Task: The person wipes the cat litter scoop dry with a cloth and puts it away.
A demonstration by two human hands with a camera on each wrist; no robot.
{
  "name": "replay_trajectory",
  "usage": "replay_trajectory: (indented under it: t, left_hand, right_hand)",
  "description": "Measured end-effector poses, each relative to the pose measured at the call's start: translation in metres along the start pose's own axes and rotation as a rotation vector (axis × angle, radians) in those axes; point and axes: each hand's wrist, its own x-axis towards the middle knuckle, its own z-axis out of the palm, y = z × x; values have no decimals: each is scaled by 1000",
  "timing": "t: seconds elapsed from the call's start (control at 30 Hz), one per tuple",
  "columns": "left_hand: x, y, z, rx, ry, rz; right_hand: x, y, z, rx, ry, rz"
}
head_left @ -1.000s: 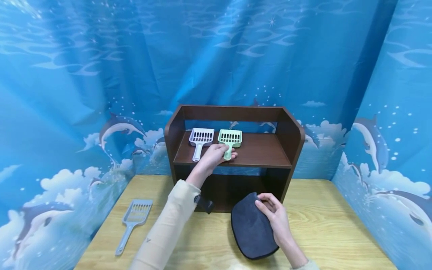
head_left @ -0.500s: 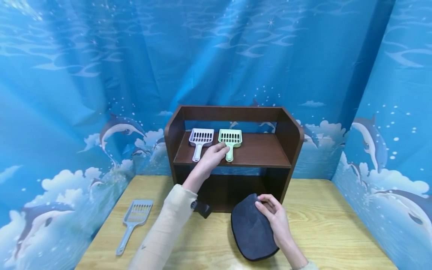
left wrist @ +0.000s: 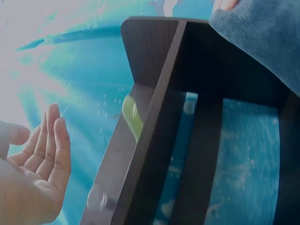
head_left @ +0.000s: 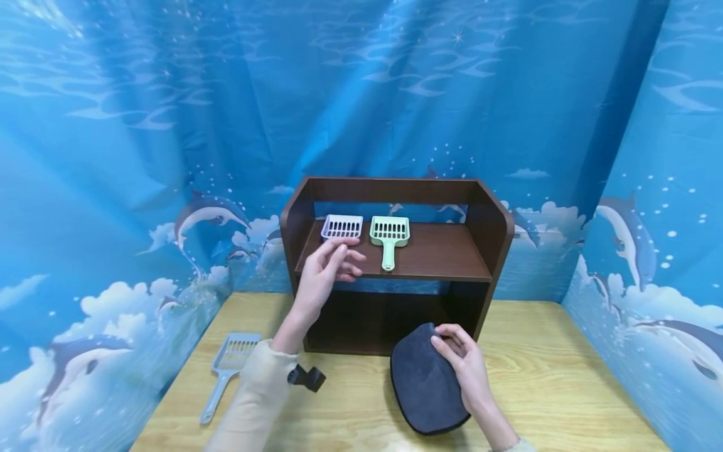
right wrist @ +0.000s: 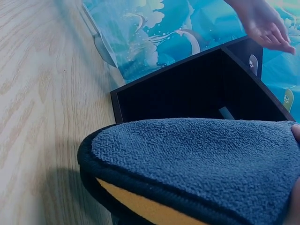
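On the upper shelf, a green litter scoop (head_left: 388,245) lies with its handle toward the front edge. To its left lies a pale purple litter scoop (head_left: 342,226), its handle hidden behind my left hand (head_left: 323,271). That hand holds nothing; its fingers are relaxed, and the left wrist view shows the palm facing up beside the shelf. My right hand (head_left: 464,367) pinches the upper right edge of a dark plush cloth (head_left: 423,383) in front of the shelf. In the right wrist view the plush cloth (right wrist: 192,154) has black edging and an orange layer beneath.
A grey litter scoop (head_left: 228,367) lies on the wooden table (head_left: 565,376) at the left. The dark brown two-tier shelf (head_left: 440,251) stands at the back, with raised side panels. A blue dolphin-print curtain (head_left: 395,94) hangs behind it.
My left hand has let go of the green litter scoop's handle and moved left and back toward me. The scoop stays on the shelf. My right hand still holds the plush cloth.
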Motion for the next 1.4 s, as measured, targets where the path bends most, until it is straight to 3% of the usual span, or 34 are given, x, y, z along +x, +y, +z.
replay_trajectory:
  t: [0.2,0.4,0.6,0.77,0.97,1.07,1.2,1.4]
  left_hand:
    - [-20,-3,-31,11,111,-31]
    - [-43,-14,-76,121,230,-95]
    - [-73,-31,-117,208,303,-240]
    - [-98,-45,-146,297,349,-395]
    - [-131,-63,-175,472,322,-614]
    - [-148,-73,-188,537,330,-656]
    - [-167,-85,-202,545,350,-720]
    - [-190,-103,-219,637,245,-814]
  right_hand:
    - [0,-1,-1,-3,3,10]
    - [1,-1,-1,-14,0,12]
    - [1,2,0,-13,-7,12]
    - [2,3,0,-21,-13,6]
    - [3,3,0,-16,-19,-5]
    - [3,4,0,-16,-22,-8]
    - [4,3,-1,-26,-13,-6]
    - [4,4,1,-36,-13,-3]
